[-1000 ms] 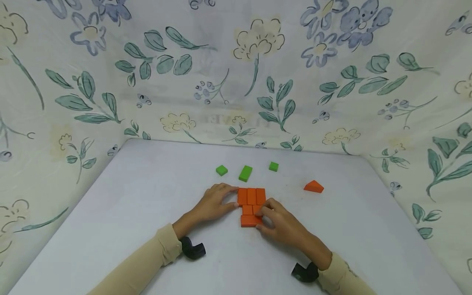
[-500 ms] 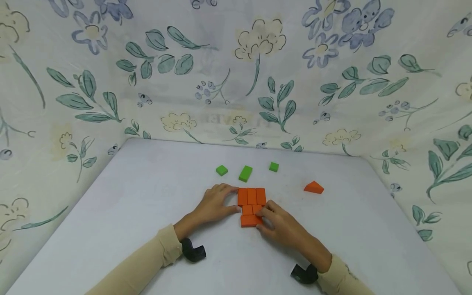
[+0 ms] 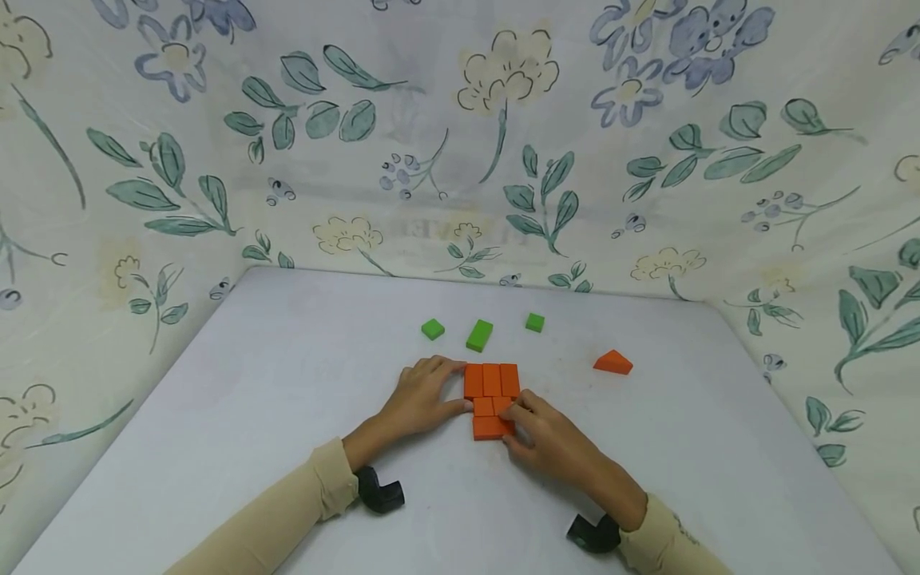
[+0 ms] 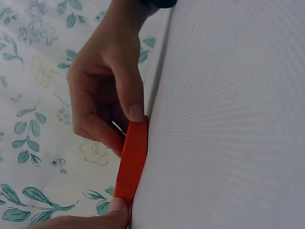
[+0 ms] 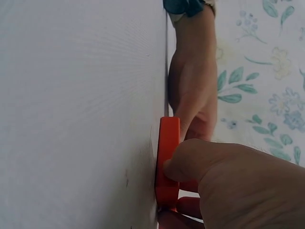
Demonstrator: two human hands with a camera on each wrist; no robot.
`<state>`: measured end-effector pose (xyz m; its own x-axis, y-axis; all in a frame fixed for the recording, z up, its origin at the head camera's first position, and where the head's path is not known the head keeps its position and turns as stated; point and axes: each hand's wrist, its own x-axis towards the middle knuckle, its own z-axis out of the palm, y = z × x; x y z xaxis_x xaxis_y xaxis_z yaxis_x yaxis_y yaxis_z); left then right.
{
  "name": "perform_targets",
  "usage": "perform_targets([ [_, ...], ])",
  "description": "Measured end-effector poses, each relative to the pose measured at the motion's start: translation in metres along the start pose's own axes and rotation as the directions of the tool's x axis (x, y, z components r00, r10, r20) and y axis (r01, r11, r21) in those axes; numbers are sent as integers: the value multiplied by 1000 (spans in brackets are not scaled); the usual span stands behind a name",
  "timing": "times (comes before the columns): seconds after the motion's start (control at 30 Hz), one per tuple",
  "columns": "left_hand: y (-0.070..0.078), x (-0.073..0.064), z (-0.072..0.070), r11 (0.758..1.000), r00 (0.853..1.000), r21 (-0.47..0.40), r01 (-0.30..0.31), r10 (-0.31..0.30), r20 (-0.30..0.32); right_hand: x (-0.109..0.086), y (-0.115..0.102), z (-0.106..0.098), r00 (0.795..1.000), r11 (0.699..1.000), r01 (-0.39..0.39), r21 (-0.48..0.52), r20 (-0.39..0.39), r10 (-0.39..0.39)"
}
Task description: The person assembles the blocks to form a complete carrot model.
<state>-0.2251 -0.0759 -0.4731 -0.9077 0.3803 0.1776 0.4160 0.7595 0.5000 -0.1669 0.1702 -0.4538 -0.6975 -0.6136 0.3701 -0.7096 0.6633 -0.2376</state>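
Observation:
Several orange blocks lie flat on the white table in a close group. Three upright oblong blocks (image 3: 492,380) form the far row, two small blocks (image 3: 485,406) the middle one, and a wide oblong block (image 3: 490,429) the near one. My left hand (image 3: 420,397) borders the group's left side, fingers relaxed, index finger at the far row and thumb touching the middle row. With thumb and curled fingers, my right hand (image 3: 549,439) holds the near block's right end. Its fingers cover part of the right-hand middle block. In the right wrist view its thumb presses the near block's face (image 5: 167,143).
Beyond the group lie a green square block (image 3: 433,329), a green oblong block (image 3: 479,335) and a smaller green block (image 3: 535,322). An orange triangular block (image 3: 614,362) lies at right. Floral cloth (image 3: 431,144) stands behind the table. Black cameras sit on both wrists.
The near orange block has shifted slightly right under my right hand. My left thumb has come in against the middle row. The other blocks keep their places.

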Motion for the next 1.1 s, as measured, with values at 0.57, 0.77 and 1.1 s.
perform_targets([
  [0.57, 2, -2, 1, 1000, 1000, -16, -2, 2, 4, -1, -2, 2, 1000, 999, 2, -33, -3, -2],
  [0.77, 0, -3, 0, 1000, 1000, -17, -14, 14, 5, 0, -4, 4, 1000, 999, -20, -45, -6, 19],
  [1.1, -2, -2, -1, 998, 998, -10, -56, 56, 2, 1, -5, 3, 1000, 997, -22, -73, -22, 21],
])
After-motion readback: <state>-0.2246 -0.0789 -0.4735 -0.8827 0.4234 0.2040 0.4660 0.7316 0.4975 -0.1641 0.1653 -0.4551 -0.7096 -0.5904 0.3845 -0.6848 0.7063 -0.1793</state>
